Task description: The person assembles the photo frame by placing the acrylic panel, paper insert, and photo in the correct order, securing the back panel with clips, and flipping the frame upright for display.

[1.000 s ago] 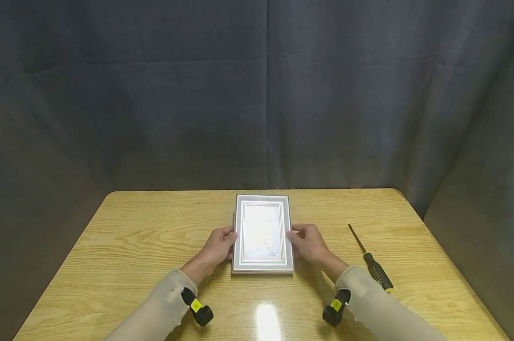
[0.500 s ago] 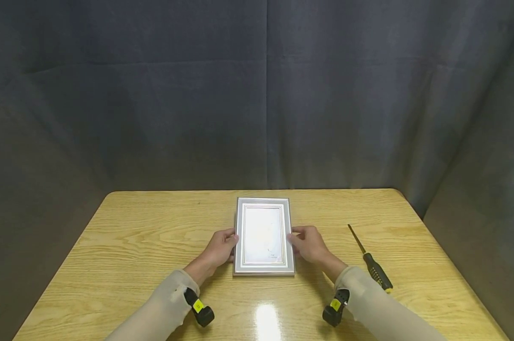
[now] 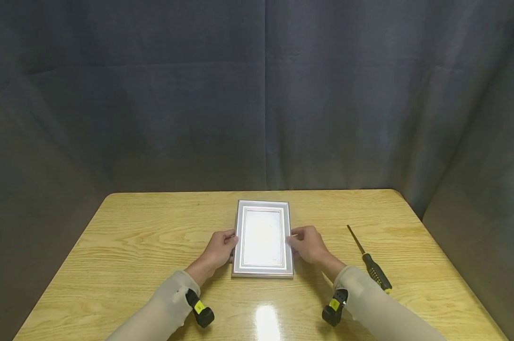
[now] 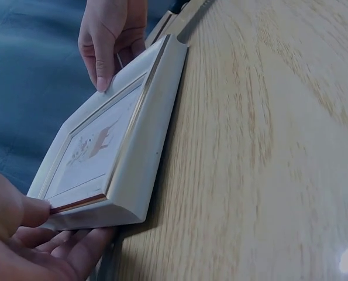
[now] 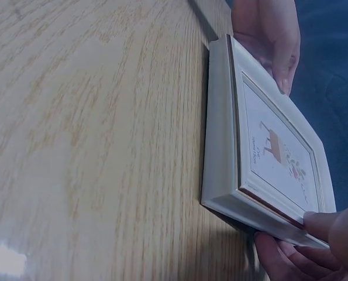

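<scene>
A pale picture frame (image 3: 262,271) with a drawing under its glass lies face up at the middle of the table, glare washing out part of it in the head view. My left hand (image 3: 217,248) grips its left side, thumb on the front border and fingers under the edge. On the opposite side my right hand (image 3: 310,244) holds it the same way. Both wrist views show the picture frame (image 4: 140,158) with its near edge at or just above the wood; exact contact I cannot tell. In the right wrist view the frame (image 5: 223,146) shows its thick side.
A screwdriver (image 3: 375,271) with a black and yellow handle lies right of my right hand on the wooden table (image 3: 146,237). Dark curtains (image 3: 189,118) hang behind the table and at both sides.
The picture frame has come slightly lower in the head view, its far edge dropping a little. Both hands keep their grip on its sides, and the screwdriver lies where it was.
</scene>
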Available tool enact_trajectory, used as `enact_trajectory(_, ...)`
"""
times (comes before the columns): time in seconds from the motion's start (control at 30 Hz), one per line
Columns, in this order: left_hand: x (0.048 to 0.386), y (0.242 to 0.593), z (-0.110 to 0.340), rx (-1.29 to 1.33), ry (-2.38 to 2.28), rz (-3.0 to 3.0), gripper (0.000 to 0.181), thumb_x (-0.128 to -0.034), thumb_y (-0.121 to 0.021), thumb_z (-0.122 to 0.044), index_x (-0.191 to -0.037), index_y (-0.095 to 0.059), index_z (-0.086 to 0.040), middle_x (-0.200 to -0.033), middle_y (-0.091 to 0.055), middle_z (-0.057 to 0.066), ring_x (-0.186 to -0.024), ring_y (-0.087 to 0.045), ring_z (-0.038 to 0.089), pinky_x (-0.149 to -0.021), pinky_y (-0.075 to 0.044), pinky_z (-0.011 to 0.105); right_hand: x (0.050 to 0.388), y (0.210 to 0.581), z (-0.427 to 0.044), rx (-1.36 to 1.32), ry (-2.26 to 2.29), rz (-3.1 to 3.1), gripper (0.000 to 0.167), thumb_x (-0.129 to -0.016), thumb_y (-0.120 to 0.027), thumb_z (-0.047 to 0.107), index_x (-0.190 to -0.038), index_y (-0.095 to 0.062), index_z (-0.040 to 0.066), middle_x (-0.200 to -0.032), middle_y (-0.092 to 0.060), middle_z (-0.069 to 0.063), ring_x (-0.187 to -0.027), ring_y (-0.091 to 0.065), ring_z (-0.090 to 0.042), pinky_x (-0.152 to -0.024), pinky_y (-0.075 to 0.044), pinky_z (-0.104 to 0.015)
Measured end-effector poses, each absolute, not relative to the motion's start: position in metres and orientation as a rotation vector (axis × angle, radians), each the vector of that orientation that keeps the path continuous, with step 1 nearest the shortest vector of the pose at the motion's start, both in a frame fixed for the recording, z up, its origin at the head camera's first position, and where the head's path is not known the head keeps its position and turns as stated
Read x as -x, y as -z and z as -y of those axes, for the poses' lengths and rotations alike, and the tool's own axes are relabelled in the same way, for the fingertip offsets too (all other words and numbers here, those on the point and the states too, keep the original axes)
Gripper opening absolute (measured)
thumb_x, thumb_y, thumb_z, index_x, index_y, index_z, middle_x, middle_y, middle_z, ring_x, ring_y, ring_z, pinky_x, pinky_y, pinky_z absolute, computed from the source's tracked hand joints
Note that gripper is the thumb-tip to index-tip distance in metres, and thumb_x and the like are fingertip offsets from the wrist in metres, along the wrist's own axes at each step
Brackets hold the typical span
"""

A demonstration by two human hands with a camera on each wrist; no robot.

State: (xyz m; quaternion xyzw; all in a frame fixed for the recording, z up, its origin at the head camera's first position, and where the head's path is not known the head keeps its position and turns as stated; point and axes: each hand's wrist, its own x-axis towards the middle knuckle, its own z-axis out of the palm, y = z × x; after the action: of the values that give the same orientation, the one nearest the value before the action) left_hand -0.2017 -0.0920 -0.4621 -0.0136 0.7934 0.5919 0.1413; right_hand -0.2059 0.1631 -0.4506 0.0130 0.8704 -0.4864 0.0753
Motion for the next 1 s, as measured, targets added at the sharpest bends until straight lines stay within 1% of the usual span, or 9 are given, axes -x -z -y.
enact_trajectory(0.23, 0.2023, 0.4624, 0.0928, 0.028, -1.677, -2.36, 0.043, -0.1071, -0.047, -0.012, -0.146, -0.048, 0.005, -0.121, -0.07, 0.017, -0.095, -0.069, 0.013, -0.078, -0.06, 0.028, 0.2079, 0.4496, -0.1628, -0.06, 1.355, -2.674, 0.036, -0.098, -0.064, 0.012, -0.128, -0.063, -0.009, -0.112, -0.072, -0.021, -0.086, -0.072, -0.019, -0.075, -0.062, -0.034)
enact_trajectory(0.43, 0.203, 0.4646, 0.09, 0.03, -1.644, -2.449, 0.039, -0.105, -0.052, -0.01, -0.142, -0.054, 0.003, -0.12, -0.069, 0.018, -0.087, -0.066, 0.012, -0.072, -0.059, 0.026, 0.2085, 0.4485, -0.1622, -0.06, 1.325, -2.7, 0.034, -0.098, -0.065, 0.01, -0.127, -0.065, -0.008, -0.116, -0.072, -0.022, -0.088, -0.071, -0.019, -0.075, -0.062, -0.033)
enact_trajectory(0.63, 0.2029, 0.4653, 0.0889, 0.036, -1.619, -2.527, 0.038, -0.103, -0.055, -0.008, -0.14, -0.057, 0.001, -0.124, -0.067, 0.02, -0.084, -0.065, 0.012, -0.07, -0.059, 0.026, 0.209, 0.45, -0.1605, -0.034, 1.277, -2.741, 0.029, -0.097, -0.066, 0.01, -0.122, -0.069, -0.006, -0.114, -0.073, -0.02, -0.083, -0.07, -0.016, -0.071, -0.06, -0.029)
enact_trajectory(0.73, 0.2034, 0.4646, 0.0887, 0.029, -1.598, -2.572, 0.037, -0.1018, -0.058, -0.008, -0.138, -0.06, -0.001, -0.125, -0.068, 0.02, -0.089, -0.067, 0.015, -0.072, -0.06, 0.027, 0.2092, 0.4505, -0.1604, -0.013, 1.256, -2.771, 0.028, -0.097, -0.066, 0.009, -0.121, -0.07, -0.006, -0.112, -0.074, -0.02, -0.08, -0.07, -0.015, -0.068, -0.06, -0.027)
enact_trajectory(0.87, 0.2038, 0.4642, 0.0885, 0.024, -1.559, -2.621, 0.035, -0.1008, -0.06, -0.008, -0.135, -0.063, -0.001, -0.126, -0.068, 0.019, -0.102, -0.069, 0.019, -0.078, -0.06, 0.028, 0.2098, 0.4511, -0.1602, 0.003, 1.235, -2.796, 0.029, -0.097, -0.066, 0.009, -0.121, -0.069, -0.007, -0.11, -0.075, -0.02, -0.077, -0.071, -0.015, -0.065, -0.059, -0.026)
enact_trajectory(1.0, 0.2046, 0.4634, 0.0878, 0.043, -1.534, -2.646, 0.032, -0.1001, -0.061, -0.008, -0.132, -0.066, -0.003, -0.126, -0.07, 0.017, -0.106, -0.067, 0.02, -0.082, -0.059, 0.03, 0.2104, 0.452, -0.1599, 0.003, 1.222, -2.813, 0.029, -0.096, -0.067, 0.01, -0.12, -0.07, -0.006, -0.108, -0.075, -0.019, -0.077, -0.07, -0.014, -0.063, -0.058, -0.025)
